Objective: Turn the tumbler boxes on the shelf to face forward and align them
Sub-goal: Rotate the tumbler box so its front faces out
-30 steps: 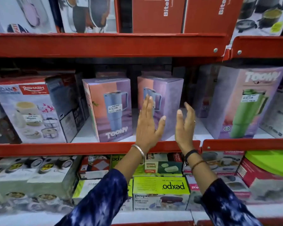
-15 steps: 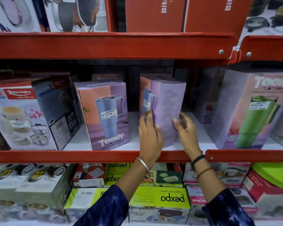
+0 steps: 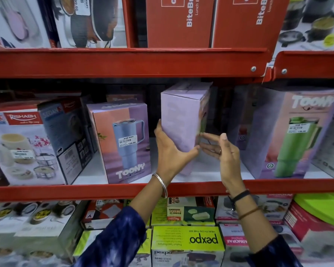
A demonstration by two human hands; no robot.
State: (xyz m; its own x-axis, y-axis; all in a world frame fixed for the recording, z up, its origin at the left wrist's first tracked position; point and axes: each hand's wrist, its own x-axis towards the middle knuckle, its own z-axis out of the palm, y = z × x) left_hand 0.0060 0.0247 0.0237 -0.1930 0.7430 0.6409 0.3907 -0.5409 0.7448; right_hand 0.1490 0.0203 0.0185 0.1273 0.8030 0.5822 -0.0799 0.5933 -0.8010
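A lilac tumbler box (image 3: 181, 120) stands in the middle of the red shelf (image 3: 85, 191), turned so a plain side panel faces me, and it is blurred. My left hand (image 3: 170, 151) grips its lower left side, thumb under the front corner. My right hand (image 3: 220, 149) has its fingers spread, the tips at the box's right edge. Left of it a Toony box with a blue tumbler picture (image 3: 123, 141) faces forward. At the right, a bigger Toony box with a green tumbler (image 3: 289, 135) sits angled.
A Rishabh casserole box (image 3: 27, 145) fills the shelf's left end. The red upper shelf beam (image 3: 123, 62) hangs just above the box tops, with BiteBuddy lunch boxes (image 3: 181, 22) on it. Pexpo boxes (image 3: 187, 241) and a green lid (image 3: 322, 209) lie below.
The middle box has been turned so its tumbler picture no longer shows and a plain side faces me. My left hand shifted to its left side; my right hand came off the right face.
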